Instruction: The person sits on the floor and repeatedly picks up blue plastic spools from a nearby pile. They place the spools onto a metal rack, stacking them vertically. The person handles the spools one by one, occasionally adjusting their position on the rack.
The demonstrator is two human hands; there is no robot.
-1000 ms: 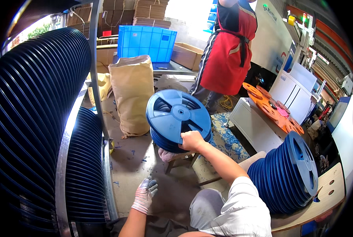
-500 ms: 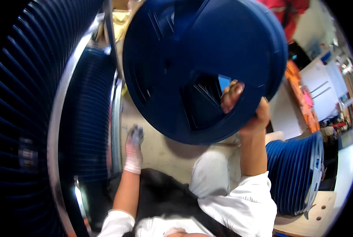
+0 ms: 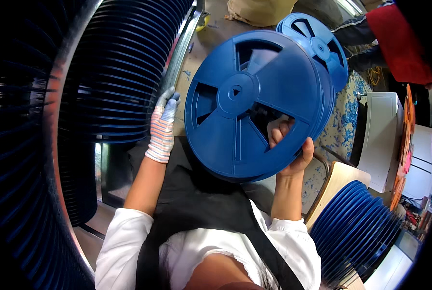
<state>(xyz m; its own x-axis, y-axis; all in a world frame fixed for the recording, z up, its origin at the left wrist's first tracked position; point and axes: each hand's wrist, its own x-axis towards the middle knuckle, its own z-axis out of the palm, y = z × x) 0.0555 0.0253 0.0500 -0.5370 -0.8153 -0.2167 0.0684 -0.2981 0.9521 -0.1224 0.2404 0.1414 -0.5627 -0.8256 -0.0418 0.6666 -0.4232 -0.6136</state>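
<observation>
My right hand [image 3: 296, 157] grips a dark blue plastic reel [image 3: 286, 87] at its lower right rim. The fingers pass through one of its cut-out windows and the thumb lies over the outer edge. The reel is tilted with a flat face toward me, showing a round hub; more rims show behind its right edge, and I cannot tell whether they belong to one reel or a stack. My left hand [image 3: 163, 128], in a striped glove with grey-blue fingertips, is held up with its fingers apart and nothing in them. It is beside a long row of dark blue reels [image 3: 119, 67].
A metal rail [image 3: 179, 60] borders the left row. At right, more blue reels [image 3: 346, 227] stand beside a wooden board [image 3: 337, 179]. Beyond the held reel are another blue reel [image 3: 322, 46], a person in red [image 3: 395, 43] and a tan sack [image 3: 259, 9]. Blue scraps litter the floor.
The view has shifted. The held reel has come lower and closer to my body, its face now better lit. My right hand keeps its grip; the gloved left hand stays off the reel.
</observation>
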